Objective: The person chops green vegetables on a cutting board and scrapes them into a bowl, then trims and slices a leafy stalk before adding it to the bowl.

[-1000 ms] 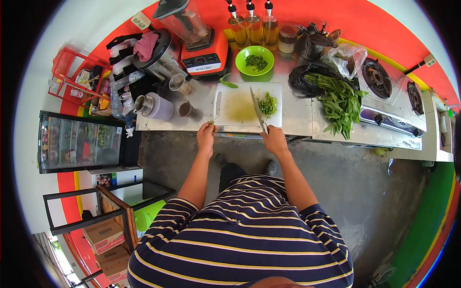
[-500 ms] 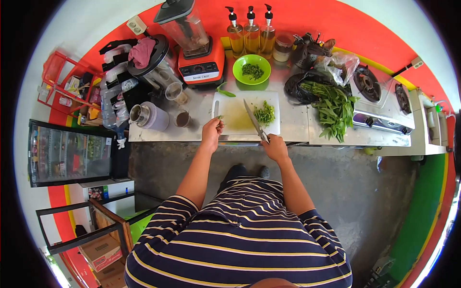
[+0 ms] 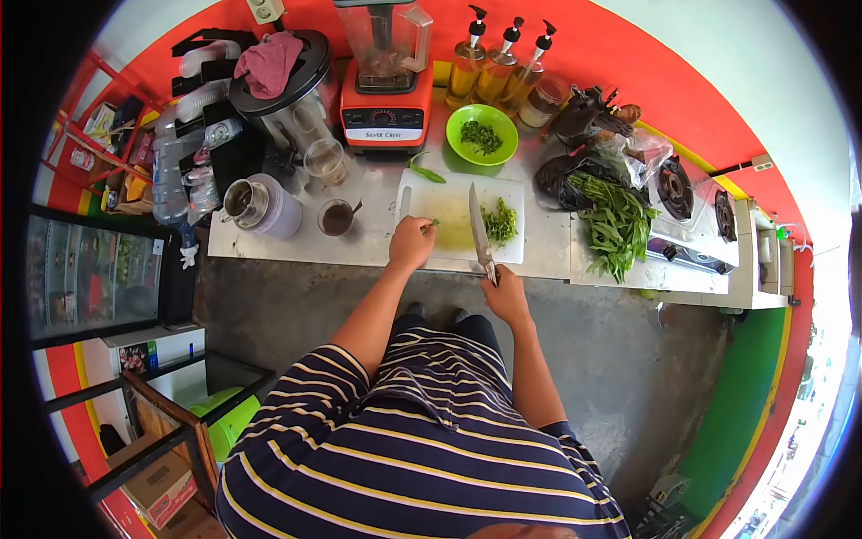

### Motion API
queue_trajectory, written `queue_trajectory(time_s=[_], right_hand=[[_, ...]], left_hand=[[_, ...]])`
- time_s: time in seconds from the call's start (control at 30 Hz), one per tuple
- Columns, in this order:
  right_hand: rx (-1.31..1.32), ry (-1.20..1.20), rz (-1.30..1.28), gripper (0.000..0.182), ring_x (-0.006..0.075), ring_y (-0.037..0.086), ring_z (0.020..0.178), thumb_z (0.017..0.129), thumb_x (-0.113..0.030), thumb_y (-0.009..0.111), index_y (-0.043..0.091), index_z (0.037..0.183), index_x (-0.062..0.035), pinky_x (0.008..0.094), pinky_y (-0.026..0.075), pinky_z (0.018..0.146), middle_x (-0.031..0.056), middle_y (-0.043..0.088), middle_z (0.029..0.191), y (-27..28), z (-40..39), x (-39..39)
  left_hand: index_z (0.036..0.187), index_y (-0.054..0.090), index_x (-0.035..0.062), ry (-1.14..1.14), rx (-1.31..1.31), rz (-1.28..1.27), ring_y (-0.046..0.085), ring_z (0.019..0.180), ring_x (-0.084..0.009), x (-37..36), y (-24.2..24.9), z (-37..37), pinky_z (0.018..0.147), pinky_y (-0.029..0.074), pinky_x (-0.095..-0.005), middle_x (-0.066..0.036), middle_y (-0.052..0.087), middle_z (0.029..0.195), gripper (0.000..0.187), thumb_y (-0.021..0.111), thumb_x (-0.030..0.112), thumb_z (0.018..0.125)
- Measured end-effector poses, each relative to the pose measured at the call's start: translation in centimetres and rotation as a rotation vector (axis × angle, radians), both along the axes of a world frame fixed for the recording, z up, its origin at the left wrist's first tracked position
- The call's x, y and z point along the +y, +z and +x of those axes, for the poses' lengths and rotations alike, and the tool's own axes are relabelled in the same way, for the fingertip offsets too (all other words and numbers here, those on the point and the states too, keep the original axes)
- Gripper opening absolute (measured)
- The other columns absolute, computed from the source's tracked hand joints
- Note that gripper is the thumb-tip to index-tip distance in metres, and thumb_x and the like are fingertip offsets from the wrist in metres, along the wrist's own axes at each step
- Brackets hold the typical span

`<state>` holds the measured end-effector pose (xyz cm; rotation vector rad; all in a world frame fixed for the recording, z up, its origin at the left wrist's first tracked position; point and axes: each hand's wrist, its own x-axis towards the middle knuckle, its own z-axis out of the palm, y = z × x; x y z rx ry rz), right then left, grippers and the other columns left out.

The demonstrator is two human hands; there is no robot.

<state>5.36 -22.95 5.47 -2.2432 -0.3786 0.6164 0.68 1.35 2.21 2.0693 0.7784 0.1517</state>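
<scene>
My right hand (image 3: 505, 292) is wrapped round the handle of a long knife (image 3: 479, 224), whose blade lies over the white cutting board (image 3: 453, 190). Chopped greens (image 3: 500, 222) are heaped on the board just right of the blade. At the board's lower left, my left hand (image 3: 414, 241) is closed in a pinch on a small green piece (image 3: 435, 222). A green chili (image 3: 427, 172) rests at the board's upper left edge. Behind the board, a green bowl (image 3: 505, 135) holds more chopped greens.
Left of the board are a glass of brown liquid (image 3: 336, 218), a clear cup (image 3: 325, 163) and a steel-topped container (image 3: 269, 208). Behind stand a red blender (image 3: 386, 115) and oil bottles (image 3: 495, 72). Leafy greens (image 3: 618, 225) and a stove (image 3: 687, 251) are at right.
The view has shifted and turned slightly. My left hand has moved onto the board's lower left edge, nearer its surface. The knife now points more straight away from me.
</scene>
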Motion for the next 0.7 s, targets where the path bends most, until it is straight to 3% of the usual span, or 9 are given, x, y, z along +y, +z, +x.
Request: queue_trajectory(time_s=[0.13, 0.27, 0.33, 0.53, 0.7], right_hand=[[-0.144, 0.071, -0.055, 0.027, 0.0544, 0.062, 0.088, 0.087, -0.015, 0.061, 0.055, 0.105, 0.0036, 0.057, 0.049, 0.078, 0.033, 0.066, 0.089, -0.2, -0.8, 1.2], [-0.176, 0.133, -0.126, 0.032, 0.0548, 0.063, 0.089, 0.089, -0.019, 0.06, 0.051, 0.111, 0.0031, 0.0591, 0.05, 0.078, 0.034, 0.066, 0.089, 0.3, -1.2, 2.8], [-0.185, 0.125, -0.308, 0.036, 0.0531, 0.065, 0.089, 0.092, -0.023, 0.059, 0.048, 0.117, 0.0017, 0.06, 0.052, 0.079, 0.0325, 0.068, 0.09, 1.2, -1.8, 3.8], [-0.266, 0.147, -0.547, 0.033, 0.0451, 0.071, 0.083, 0.096, -0.022, 0.052, 0.046, 0.12, -0.0003, 0.056, 0.056, 0.076, 0.026, 0.072, 0.09, 2.1, -3.9, 5.6], [-0.283, 0.145, -0.586, 0.028, 0.0465, 0.07, 0.083, 0.096, -0.017, 0.052, 0.043, 0.116, -0.001, 0.0566, 0.055, 0.075, 0.027, 0.071, 0.086, 1.1, -4.6, 5.9]], left_hand=[[0.114, 0.069, 0.0063, -0.019, -0.09, 0.287, 0.058, 0.107, -0.0342, -0.5, 0.6, -0.9, 0.093, 0.05, -0.0435, -0.014, 0.06, 0.115, 0.03, 0.069, 0.016, 0.086], [0.116, 0.067, 0.0067, -0.085, -0.257, 0.294, 0.056, 0.108, -0.0331, -0.3, 0.2, -0.5, 0.094, 0.048, -0.0423, -0.013, 0.059, 0.115, 0.032, 0.07, 0.009, 0.084], [0.113, 0.066, 0.0046, -0.249, -0.326, 0.316, 0.057, 0.106, -0.0335, 0.3, -0.2, -0.2, 0.093, 0.049, -0.0431, -0.012, 0.06, 0.113, 0.03, 0.069, 0.006, 0.084], [0.108, 0.067, 0.0032, -0.382, -0.429, 0.272, 0.058, 0.1, -0.0339, 1.9, -1.3, -0.6, 0.089, 0.049, -0.044, -0.012, 0.061, 0.105, 0.023, 0.066, 0.007, 0.085], [0.107, 0.067, 0.0036, -0.328, -0.482, 0.309, 0.059, 0.095, -0.0347, 2.0, -2.0, -0.5, 0.085, 0.049, -0.0441, -0.013, 0.062, 0.096, 0.02, 0.064, 0.005, 0.087]])
